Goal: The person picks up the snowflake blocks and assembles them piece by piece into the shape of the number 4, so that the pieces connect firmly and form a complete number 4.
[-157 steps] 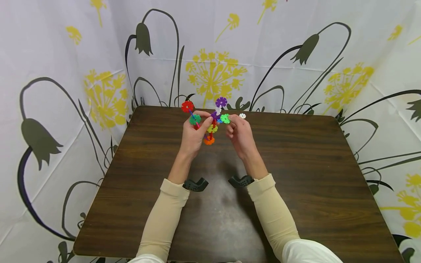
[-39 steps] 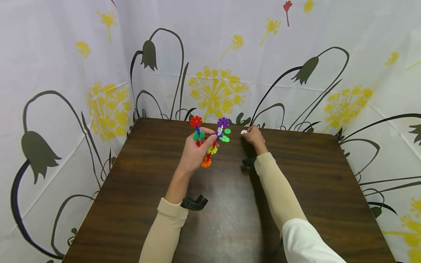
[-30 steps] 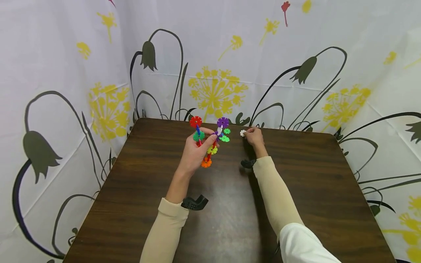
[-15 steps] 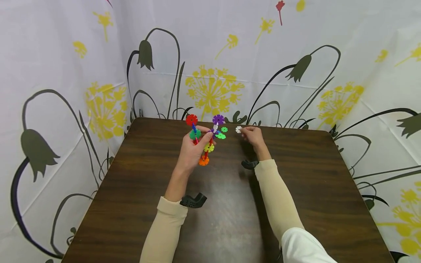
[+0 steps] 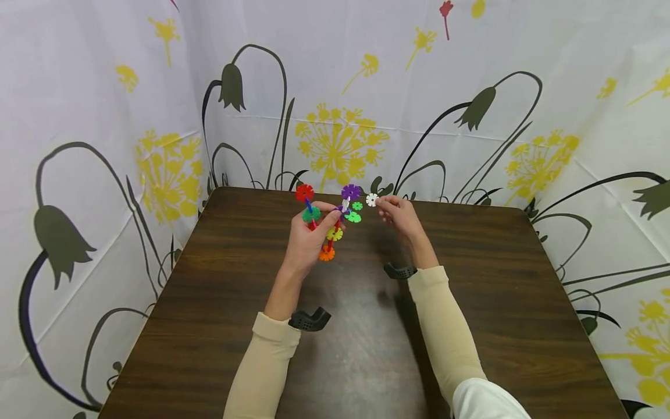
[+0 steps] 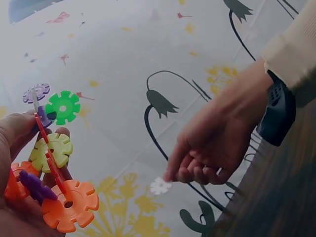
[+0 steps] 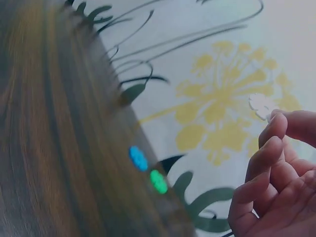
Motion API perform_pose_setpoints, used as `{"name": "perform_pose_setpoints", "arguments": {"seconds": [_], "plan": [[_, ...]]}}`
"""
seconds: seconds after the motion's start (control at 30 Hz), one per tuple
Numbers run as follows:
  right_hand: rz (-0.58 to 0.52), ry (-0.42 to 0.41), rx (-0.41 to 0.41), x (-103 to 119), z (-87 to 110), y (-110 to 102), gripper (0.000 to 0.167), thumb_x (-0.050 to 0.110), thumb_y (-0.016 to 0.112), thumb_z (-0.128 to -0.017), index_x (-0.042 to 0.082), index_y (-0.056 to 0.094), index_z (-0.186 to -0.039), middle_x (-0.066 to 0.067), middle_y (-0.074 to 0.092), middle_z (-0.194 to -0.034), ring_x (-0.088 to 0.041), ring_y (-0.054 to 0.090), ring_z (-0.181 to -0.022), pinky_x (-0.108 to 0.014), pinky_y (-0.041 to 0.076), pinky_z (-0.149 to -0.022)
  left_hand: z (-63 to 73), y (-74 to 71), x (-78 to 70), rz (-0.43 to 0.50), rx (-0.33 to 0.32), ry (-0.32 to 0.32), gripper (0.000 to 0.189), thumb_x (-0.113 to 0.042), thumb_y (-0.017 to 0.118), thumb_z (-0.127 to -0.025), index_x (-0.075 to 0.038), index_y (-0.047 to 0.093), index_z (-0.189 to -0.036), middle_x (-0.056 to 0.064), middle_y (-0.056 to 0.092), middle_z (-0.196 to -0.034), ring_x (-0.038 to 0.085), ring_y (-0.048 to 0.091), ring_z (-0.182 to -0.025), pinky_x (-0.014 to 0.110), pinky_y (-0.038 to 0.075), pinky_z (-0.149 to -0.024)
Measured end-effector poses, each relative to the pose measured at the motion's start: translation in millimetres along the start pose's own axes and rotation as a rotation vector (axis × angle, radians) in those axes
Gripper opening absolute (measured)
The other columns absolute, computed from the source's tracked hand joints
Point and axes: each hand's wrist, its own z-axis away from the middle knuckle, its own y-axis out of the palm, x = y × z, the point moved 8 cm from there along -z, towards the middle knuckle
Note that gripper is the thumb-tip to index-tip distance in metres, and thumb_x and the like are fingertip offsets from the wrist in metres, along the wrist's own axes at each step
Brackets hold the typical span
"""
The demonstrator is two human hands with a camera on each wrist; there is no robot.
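Observation:
My left hand (image 5: 306, 241) grips a build of notched plastic discs joined edge to edge, with the thumb across its middle. Red (image 5: 305, 192), dark green (image 5: 311, 214), purple (image 5: 350, 192), yellow (image 5: 334, 234), orange (image 6: 70, 206) and bright green (image 6: 62, 107) discs show on it. Some inner pieces are hidden by the fingers. Between thumb and forefinger my right hand (image 5: 402, 218) pinches a white notched disc (image 5: 371, 200), held just right of the build and apart from it. In the right wrist view the white disc (image 7: 260, 106) looks blurred at the fingertips.
A blue disc (image 7: 138, 158) and a green disc (image 7: 158, 181) lie near the back edge of the dark wooden table (image 5: 471, 279). Behind the table hangs a flower-printed curtain (image 5: 335, 70). Each wrist wears a black device (image 5: 310, 319).
My right hand left the build, pinched the white disc at the table's back edge, and brought it left and up towards the build. My left hand stays nearly still over the last second.

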Motion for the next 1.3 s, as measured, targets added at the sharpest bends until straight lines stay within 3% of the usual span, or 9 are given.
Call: {"name": "perform_pose_setpoints", "arguments": {"seconds": [0.17, 0.33, 0.67, 0.83, 1.07, 1.3], "plan": [[-0.07, -0.04, 0.038, 17, 16.2, 10, 0.015, 0.023, 0.07, -0.107, 0.008, 0.07, -0.104, 0.003, 0.062, -0.077, -0.008, 0.054, -0.068, -0.018, 0.05, -0.061, -1.7, -5.3, -1.4, 0.025, -0.038, 0.003, 0.012, -0.019, 0.071, -0.106, -0.008, 0.073, -0.11, 0.01, 0.077, -0.088, 0.017, 0.078, -0.081, 0.025, 0.064, -0.078], [-0.08, -0.103, 0.119, 36, 33.8, 26, 0.011, 0.02, 0.065, -0.109, 0.009, 0.064, -0.105, 0.002, 0.061, -0.078, -0.01, 0.055, -0.07, -0.02, 0.051, -0.065, -5.0, -8.3, -2.6, 0.025, -0.069, 0.02, 0.014, -0.019, 0.071, -0.106, -0.007, 0.073, -0.112, 0.015, 0.076, -0.089, 0.017, 0.077, -0.082, 0.024, 0.062, -0.077], [-0.11, -0.272, 0.233, 69, 70.2, 52, 0.013, 0.018, 0.06, -0.111, 0.006, 0.056, -0.11, 0.0, 0.061, -0.075, -0.013, 0.055, -0.067, -0.023, 0.048, -0.063, -8.7, -9.3, -2.7, 0.055, -0.129, 0.029, 0.009, -0.018, 0.07, -0.106, -0.011, 0.071, -0.11, -0.001, 0.075, -0.089, 0.014, 0.076, -0.079, 0.022, 0.061, -0.073], [-0.108, -0.35, 0.248, 78, 77.8, 57, 0.012, 0.019, 0.061, -0.111, 0.007, 0.058, -0.11, -0.002, 0.06, -0.074, -0.014, 0.053, -0.065, -0.023, 0.048, -0.062, -9.3, -8.5, -1.9, 0.069, -0.134, 0.038, 0.004, -0.017, 0.07, -0.106, -0.014, 0.072, -0.108, -0.001, 0.074, -0.09, 0.013, 0.076, -0.078, 0.022, 0.061, -0.072], [-0.08, -0.405, 0.246, 86, 84.6, 59, 0.007, 0.015, 0.06, -0.111, 0.008, 0.059, -0.109, -0.003, 0.06, -0.075, -0.017, 0.052, -0.065, -0.027, 0.048, -0.061, -9.9, -5.9, -2.0, 0.107, -0.137, 0.059, 0.004, -0.013, 0.069, -0.106, -0.012, 0.072, -0.108, 0.013, 0.069, -0.095, 0.015, 0.074, -0.077, 0.024, 0.062, -0.073], [-0.03, -0.441, 0.254, 89, 87.3, 59, 0.005, 0.012, 0.058, -0.111, 0.008, 0.059, -0.108, -0.003, 0.059, -0.074, -0.019, 0.051, -0.064, -0.027, 0.048, -0.062, -10.3, -4.2, -0.5, 0.114, -0.127, 0.063, 0.004, -0.013, 0.069, -0.106, -0.014, 0.072, -0.108, 0.001, 0.071, -0.095, 0.014, 0.075, -0.079, 0.023, 0.062, -0.075]]}}
